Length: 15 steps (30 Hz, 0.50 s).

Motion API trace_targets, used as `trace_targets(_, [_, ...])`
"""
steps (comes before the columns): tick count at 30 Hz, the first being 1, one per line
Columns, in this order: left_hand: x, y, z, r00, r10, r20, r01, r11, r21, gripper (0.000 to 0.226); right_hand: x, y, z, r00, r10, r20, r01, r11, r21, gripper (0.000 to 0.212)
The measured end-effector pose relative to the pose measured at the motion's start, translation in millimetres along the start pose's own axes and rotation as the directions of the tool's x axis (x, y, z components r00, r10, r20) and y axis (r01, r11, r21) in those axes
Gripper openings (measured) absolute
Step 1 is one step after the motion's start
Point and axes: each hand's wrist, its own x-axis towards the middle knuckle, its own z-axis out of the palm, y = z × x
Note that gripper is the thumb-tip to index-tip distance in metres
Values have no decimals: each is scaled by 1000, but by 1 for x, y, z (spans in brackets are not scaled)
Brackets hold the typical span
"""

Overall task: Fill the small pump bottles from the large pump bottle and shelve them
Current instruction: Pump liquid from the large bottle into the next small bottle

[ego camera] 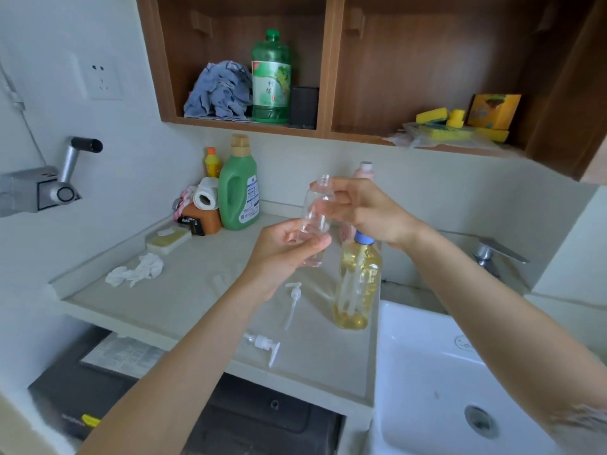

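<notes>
Hands | our left hand [282, 251] grips small clear bottle [313, 221] low, right hand [364, 208] fingers curl on its top | big pump bottle [358, 284] at 4 o'clock, loose pump [293, 300] at 6 on counter [184, 290]

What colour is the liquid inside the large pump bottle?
Pale yellow, in the large pump bottle; seen in the head view.

We saw soft, even daylight — bright, with only faint shadows under the arms on the bench [184, 290]. The wide lens bowed the shelf [323, 77] and walls at the edges. Detail looked slightly smeared — the right forearm blurred near the corner.
</notes>
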Motion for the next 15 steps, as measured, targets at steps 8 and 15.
trace_targets(8, [23,-36,10,1000,-19,-3,19,1000,7,8,11,38,-32,987,37,-159,-37,999,4,27])
trace_targets(15, [33,-79,14,993,-108,-40,113,980,165,17,1,116,-61,948,-33,-317,-99,915,-391,30])
